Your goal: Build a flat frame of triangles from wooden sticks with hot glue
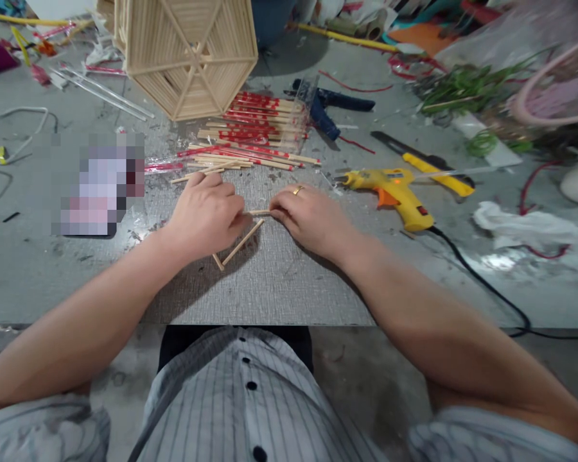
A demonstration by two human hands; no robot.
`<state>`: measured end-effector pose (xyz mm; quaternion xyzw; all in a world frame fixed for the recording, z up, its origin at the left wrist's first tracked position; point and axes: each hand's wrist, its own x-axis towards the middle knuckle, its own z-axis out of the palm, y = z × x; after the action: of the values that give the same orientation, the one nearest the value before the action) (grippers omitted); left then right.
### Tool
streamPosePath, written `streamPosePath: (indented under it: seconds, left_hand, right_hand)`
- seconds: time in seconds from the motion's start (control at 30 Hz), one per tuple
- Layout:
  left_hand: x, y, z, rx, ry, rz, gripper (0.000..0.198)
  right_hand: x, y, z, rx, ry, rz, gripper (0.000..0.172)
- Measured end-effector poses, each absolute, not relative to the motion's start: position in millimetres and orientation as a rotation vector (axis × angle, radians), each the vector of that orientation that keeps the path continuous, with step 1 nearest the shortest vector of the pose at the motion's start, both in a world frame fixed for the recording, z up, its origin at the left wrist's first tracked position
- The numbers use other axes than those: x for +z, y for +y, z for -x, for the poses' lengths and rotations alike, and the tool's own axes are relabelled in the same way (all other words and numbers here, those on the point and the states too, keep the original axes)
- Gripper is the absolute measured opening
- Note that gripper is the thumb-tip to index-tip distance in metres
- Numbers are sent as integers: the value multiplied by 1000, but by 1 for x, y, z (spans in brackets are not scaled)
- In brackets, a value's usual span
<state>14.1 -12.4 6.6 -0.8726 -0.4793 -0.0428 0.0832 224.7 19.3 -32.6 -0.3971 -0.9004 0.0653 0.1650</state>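
Note:
Between my two hands runs a thin pale wooden stick (257, 212), one end in each hand's fingers. My left hand (207, 212) is closed around its left end, knuckles up. My right hand (311, 215), with a ring on one finger, pinches the right end. Just below, two more short sticks (242, 242) meet in a V shape on the grey table (289, 289); the upper part of one is hidden by my left hand. Behind my hands lies a pile of red-patterned wooden chopsticks (264, 125), partly in clear plastic.
A yellow glue gun (395, 192) lies at the right, its black cord (481, 279) trailing off the front edge. Beside it is a yellow-black utility knife (428, 163). An octagonal stick-built piece (192, 58) stands at the back. A pixelated patch (99, 189) covers something left.

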Motion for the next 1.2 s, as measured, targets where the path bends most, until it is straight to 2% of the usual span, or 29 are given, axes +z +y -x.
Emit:
streamPosePath:
  seconds: [0.1, 0.33, 0.93, 1.2]
  left_hand:
    - [8, -23, -23, -97, -1412, 2661, 32]
    - [-2, -26, -29, -140, -1419, 2654, 24]
    - [4, -30, -31, 17, -1475, 2561, 24]
    - [-1, -29, -27, -84, -1447, 2579, 24]
  right_hand:
    - [-33, 20, -225, 212, -2563, 1115, 19]
    - [-31, 20, -223, 235, -2564, 1123, 18]
    - [-35, 22, -224, 200, -2555, 1077, 15]
    - [-37, 22, -224, 192, -2540, 1073, 14]
